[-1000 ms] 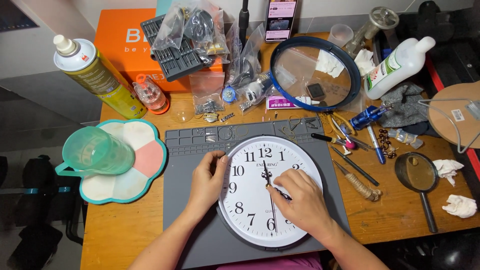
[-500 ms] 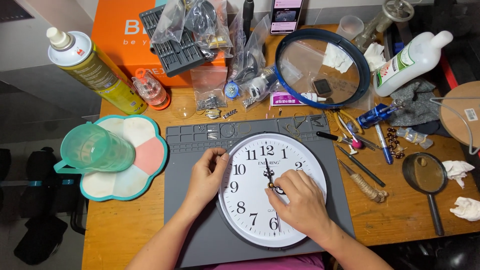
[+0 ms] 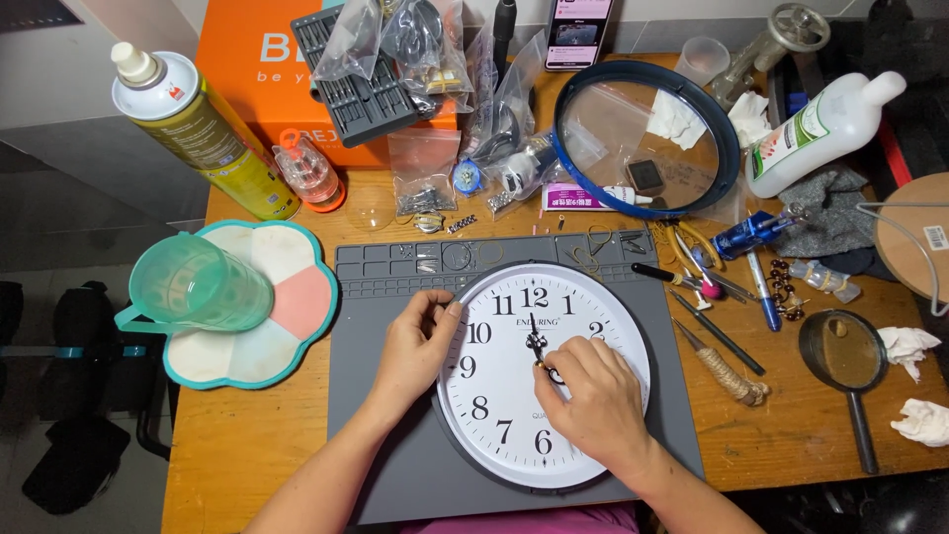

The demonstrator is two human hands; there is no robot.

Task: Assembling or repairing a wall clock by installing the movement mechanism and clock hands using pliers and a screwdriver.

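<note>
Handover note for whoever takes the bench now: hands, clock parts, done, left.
Left hand: steadies the wall clock at its left rim.
Right hand: fingertips at the clock hands on the centre hub; grip unclear.
Clock lies face up, uncovered, on the grey mat. Blue-rimmed clock cover lies apart, upper right, with small items on it.
Done: cover off.
Left: hands being handled, cover not yet back on.
</note>
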